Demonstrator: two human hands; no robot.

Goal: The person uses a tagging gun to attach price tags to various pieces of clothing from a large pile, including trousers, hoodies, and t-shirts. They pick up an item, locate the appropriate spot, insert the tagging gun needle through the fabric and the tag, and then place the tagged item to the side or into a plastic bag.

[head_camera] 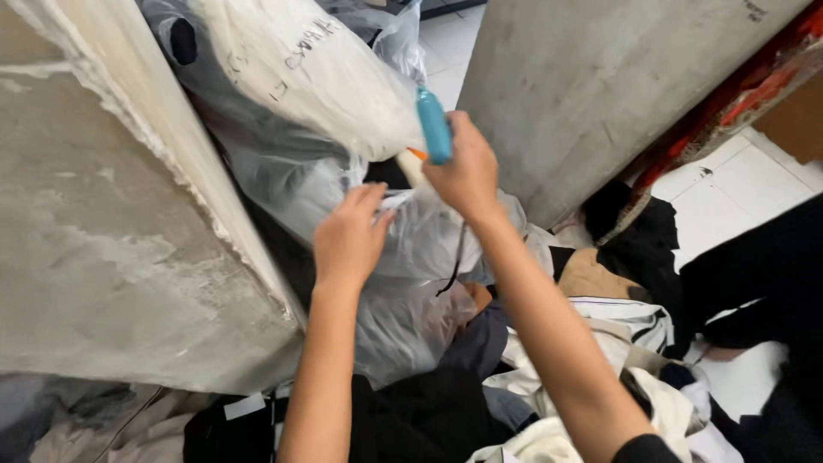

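— where is the plastic bag (291, 111) sitting relative to the hands?
— it is hanging at about twelve o'clock from the left hand (347, 240) and running toward ten and eleven o'clock from the right hand (467, 171), wedged between the two concrete pillars (103, 257). the left hand is pinching the thin plastic just below the bag's bulge, fingers closing on the film. the right hand is clamping around a blue-handled tool (434, 127), with its working end, showing a bit of orange, touching the bag at about nine o'clock from the knuckles.
— how is the bag looking?
— it is showing clear, wrinkled and shiny film, stuffed with pale cream cloth, with dark handwriting across the top and a dark patch near its upper left corner. a second clear bag (403, 317) is lying lower, at about six o'clock from the left hand.
— and the count?
— two hands, one tool, two pillars, at least two clear bags; further ones are blurring together. the clothes heap (600, 343) of black, tan and white garments is spreading over the floor (729, 189) at four to six o'clock, too tangled to count.
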